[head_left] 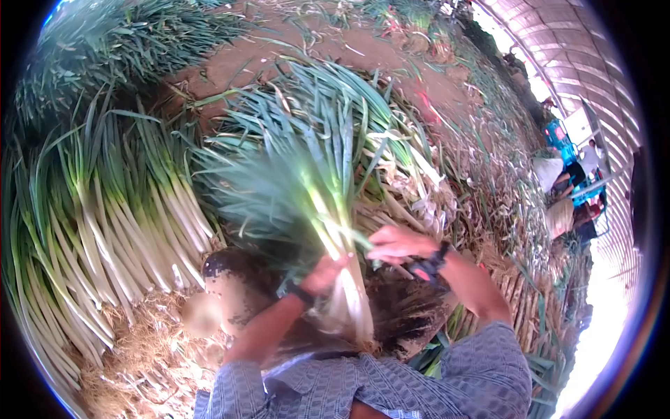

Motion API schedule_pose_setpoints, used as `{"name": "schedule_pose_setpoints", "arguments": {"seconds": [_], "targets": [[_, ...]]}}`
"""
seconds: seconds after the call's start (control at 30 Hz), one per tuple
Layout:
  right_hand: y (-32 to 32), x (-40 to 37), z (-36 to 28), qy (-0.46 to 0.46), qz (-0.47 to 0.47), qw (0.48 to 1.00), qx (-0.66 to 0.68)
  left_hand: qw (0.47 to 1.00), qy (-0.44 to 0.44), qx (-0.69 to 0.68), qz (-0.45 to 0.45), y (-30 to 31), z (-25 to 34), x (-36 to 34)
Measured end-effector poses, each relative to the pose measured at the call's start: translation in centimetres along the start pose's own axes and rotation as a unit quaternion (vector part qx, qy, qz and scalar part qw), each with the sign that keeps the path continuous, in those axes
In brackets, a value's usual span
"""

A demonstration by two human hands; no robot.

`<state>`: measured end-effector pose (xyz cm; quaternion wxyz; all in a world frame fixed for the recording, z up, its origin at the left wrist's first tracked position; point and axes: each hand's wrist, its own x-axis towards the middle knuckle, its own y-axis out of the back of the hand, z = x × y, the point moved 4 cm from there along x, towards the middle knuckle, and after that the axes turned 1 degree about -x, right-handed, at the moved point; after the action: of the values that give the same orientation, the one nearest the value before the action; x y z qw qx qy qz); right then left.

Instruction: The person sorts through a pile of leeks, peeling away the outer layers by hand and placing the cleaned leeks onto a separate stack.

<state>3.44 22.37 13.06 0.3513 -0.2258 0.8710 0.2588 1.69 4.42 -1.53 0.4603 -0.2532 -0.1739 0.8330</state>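
Observation:
A bunch of long green onions (340, 222) stands upright in front of me, white stalks down and green tops fanning away. My left hand (326, 274) is closed around its white stalks. Just right of the bunch, my right hand (401, 244) has its fingers pinched on a thin green leaf strip (363, 241) beside the stalks. The exact grip is partly blurred. A black band with a red part (423, 271) sits at my right wrist. The leaves on the left of the bunch are smeared by motion.
A dense row of green onions (105, 230) lies to the left, roots toward me. More onions (412, 153) lie beyond the bunch. Peeled scraps (495, 174) litter the soil on the right. Farther right, people are near a blue vehicle (560, 140) under an arched roof.

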Motion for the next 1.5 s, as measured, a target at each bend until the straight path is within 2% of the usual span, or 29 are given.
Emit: {"name": "schedule_pose_setpoints", "arguments": {"seconds": [0.1,0.17,0.23,0.3,0.37,0.4,0.43,0.47,0.5,0.53,0.57,0.63,0.67,0.7,0.77,0.83,0.9,0.93,0.97,1.03,1.1,1.17,1.23,1.27,1.3,1.37,1.4,1.43,1.5], "targets": [[5.0,-8.6,3.7,-0.04,0.19,0.976,0.102,0.989,0.088,-0.101,0.061,1.0,-2.1,0.6],[10.0,-15.4,9.5,0.035,0.529,0.841,0.104,0.984,-0.018,-0.167,0.059,1.5,-3.2,0.5],[11.7,-19.4,13.8,0.069,0.631,0.639,0.435,0.963,0.008,-0.244,0.113,2.5,-4.5,1.4],[8.4,-18.7,11.3,-0.003,0.605,0.706,0.369,0.943,0.056,-0.303,0.127,3.3,-5.4,2.5],[3.4,-14.1,9.3,-0.01,0.458,0.855,0.242,0.947,0.069,-0.287,0.126,2.6,-4.2,2.6],[0.8,-10.9,8.2,0.002,0.415,0.902,0.121,0.95,0.068,-0.277,0.126,1.8,-2.8,2.4],[-2.4,-8.8,4.9,0.118,0.402,0.908,0.005,0.953,0.068,-0.266,0.127,1.0,-1.5,2.3],[-4.7,-7.0,1.8,0.242,0.363,0.899,-0.025,0.961,0.095,-0.233,0.11,-1.2,1.9,0.8],[-6.9,-4.8,0.9,0.267,0.333,0.902,-0.065,0.967,0.125,-0.2,0.093,-3.1,4.6,-0.8],[-8.1,-3.6,-0.9,0.202,0.283,0.929,-0.124,0.976,0.107,-0.165,0.092,-2.5,3.6,-0.4],[-9.1,-3.0,-2.2,0.215,0.286,0.901,-0.244,0.98,0.101,-0.136,0.108,-2.0,3.0,-0.2],[-11.3,-0.4,-0.8,0.217,0.261,0.905,-0.255,0.983,0.084,-0.083,0.139,-0.9,1.8,0.8],[-12.8,-1.6,-1.8,0.256,0.111,0.948,-0.151,0.982,0.049,-0.123,0.133,0.7,-0.1,1.7],[-14.5,-3.6,-3.0,0.285,-0.045,0.957,-0.041,0.979,0.014,-0.163,0.123,2.3,-2.0,2.6],[-17.3,-6.6,-2.5,0.343,-0.158,0.925,-0.037,0.977,0.022,-0.169,0.126,2.3,-1.4,1.9],[-13.1,-11.0,-3.7,0.234,-0.133,0.961,0.061,0.972,0.038,-0.185,0.137,2.5,-1.2,1.7],[-7.5,-10.9,3.2,0.145,0.047,0.984,0.094,0.977,0.06,-0.163,0.121,2.4,-1.4,1.6],[-4.5,-10.7,5.1,0.185,0.194,0.959,-0.095,0.984,0.067,-0.132,0.1,2.4,-1.5,1.5],[-2.6,-11.2,5.7,0.209,0.33,0.877,-0.28,0.989,0.073,-0.1,0.081,2.3,-1.2,1.6],[-2.3,-10.1,4.8,0.113,0.328,0.937,0.037,0.991,0.066,-0.083,0.085,1.0,1.4,0.9],[-2.9,-5.1,6.7,0.052,0.253,0.911,0.32,0.992,0.034,-0.071,0.1,0.7,3.7,0.9],[-4.3,0.6,6.0,0.119,0.225,0.866,0.431,0.998,-0.033,-0.057,0.012,0.8,6.0,0.4],[-5.8,4.3,2.1,0.184,0.111,0.812,0.542,0.995,0.014,-0.082,-0.063,-5.2,14.9,-4.4],[-6.2,4.6,-0.7,0.222,0.111,0.791,0.559,0.994,0.003,-0.043,-0.1,-5.3,16.7,-5.9],[-6.7,3.9,-3.9,0.259,0.11,0.767,0.576,0.987,0.046,0.114,-0.099,-2.0,16.6,-6.4],[-8.3,3.7,-7.0,0.315,0.089,0.728,0.603,0.963,0.019,0.232,-0.139,-1.3,17.9,-8.3],[-9.4,3.9,-7.7,0.334,0.068,0.715,0.61,0.906,0.012,0.411,-0.103,1.0,16.3,-7.2],[-10.8,4.2,-8.3,0.353,0.049,0.701,0.617,0.851,0.071,0.515,-0.068,-0.3,17.6,-8.7],[-13.6,6.8,-7.7,0.342,0.063,0.664,0.662,0.696,0.184,0.694,0.001,-2.8,19.9,-12.1]]}}
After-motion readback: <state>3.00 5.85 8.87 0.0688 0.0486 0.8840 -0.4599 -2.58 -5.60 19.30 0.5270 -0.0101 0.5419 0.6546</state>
